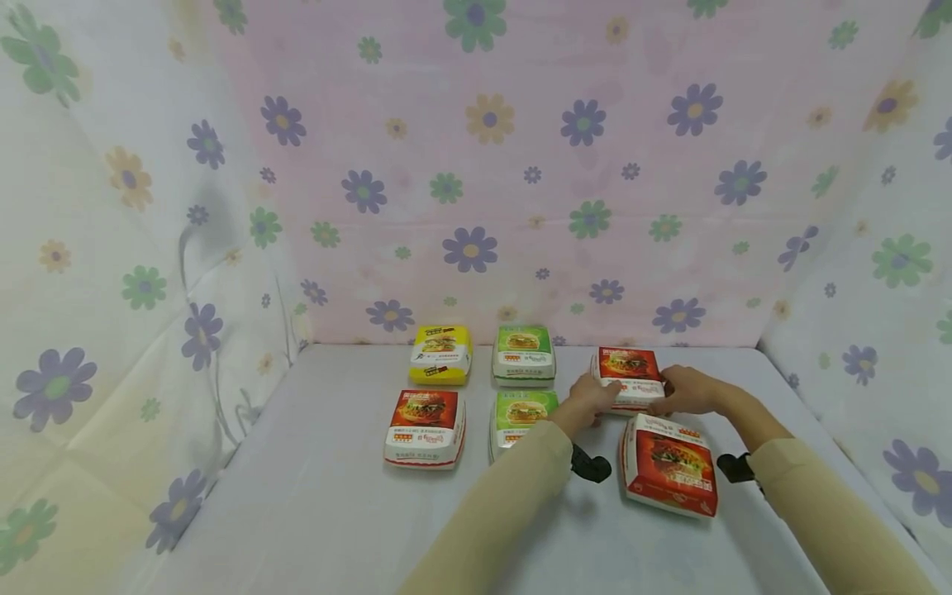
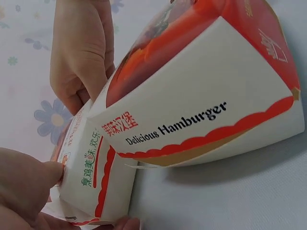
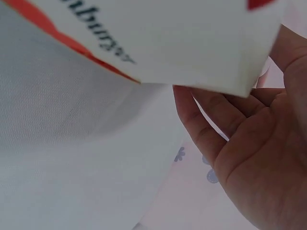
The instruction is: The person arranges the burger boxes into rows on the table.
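Between both hands is a red-and-white hamburger box [image 1: 628, 364] at the back right of the table. My left hand [image 1: 592, 398] grips its left side, with the thumb on the front of the box in the left wrist view. On the opposite side, my right hand [image 1: 692, 390] holds the right edge, fingers curled. A second red hamburger box [image 1: 669, 467] sits turned at an angle just in front, its printed side [image 2: 192, 110] large in the left wrist view. In the right wrist view, a white box side [image 3: 206, 43] partly covers the right fingers [image 3: 201, 124].
Left of the hands are two green hamburger boxes, one behind [image 1: 524, 355] and one in front [image 1: 521, 413], partly covered by the left sleeve. Farther left, a yellow box [image 1: 440, 355] stands behind a red one [image 1: 424, 430]. Flowered cloth [image 1: 476, 190] walls the white table on three sides.
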`<action>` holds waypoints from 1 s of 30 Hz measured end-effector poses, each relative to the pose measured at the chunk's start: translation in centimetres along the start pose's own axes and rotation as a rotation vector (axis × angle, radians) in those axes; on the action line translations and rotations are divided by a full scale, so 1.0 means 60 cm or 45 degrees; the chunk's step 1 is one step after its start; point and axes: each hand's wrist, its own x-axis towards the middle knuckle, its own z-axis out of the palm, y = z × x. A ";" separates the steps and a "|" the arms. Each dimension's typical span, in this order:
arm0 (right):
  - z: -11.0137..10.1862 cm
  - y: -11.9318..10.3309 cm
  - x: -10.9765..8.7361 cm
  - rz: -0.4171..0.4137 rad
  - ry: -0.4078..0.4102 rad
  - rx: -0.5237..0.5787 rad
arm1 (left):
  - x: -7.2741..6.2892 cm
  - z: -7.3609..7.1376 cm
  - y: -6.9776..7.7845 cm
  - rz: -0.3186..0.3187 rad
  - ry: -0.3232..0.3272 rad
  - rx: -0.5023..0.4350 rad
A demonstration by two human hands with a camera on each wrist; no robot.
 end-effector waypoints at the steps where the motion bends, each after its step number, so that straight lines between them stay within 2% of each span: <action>1: -0.001 0.002 -0.001 -0.003 -0.005 0.006 | 0.000 0.001 0.001 0.006 -0.004 0.011; 8: -0.016 0.005 -0.005 -0.053 0.017 0.063 | 0.003 -0.004 0.016 0.077 -0.042 0.083; 16: -0.054 -0.011 0.024 -0.106 -0.012 0.120 | 0.029 -0.029 0.042 0.136 -0.049 -0.034; 18: -0.060 -0.016 0.034 -0.096 -0.027 0.113 | 0.034 -0.034 0.045 0.139 -0.047 -0.081; 23: -0.063 -0.023 0.056 0.010 -0.044 0.125 | 0.048 -0.036 0.045 0.108 -0.044 -0.166; 30: -0.051 -0.022 0.068 0.066 -0.108 0.128 | 0.059 -0.030 0.032 0.056 -0.026 -0.211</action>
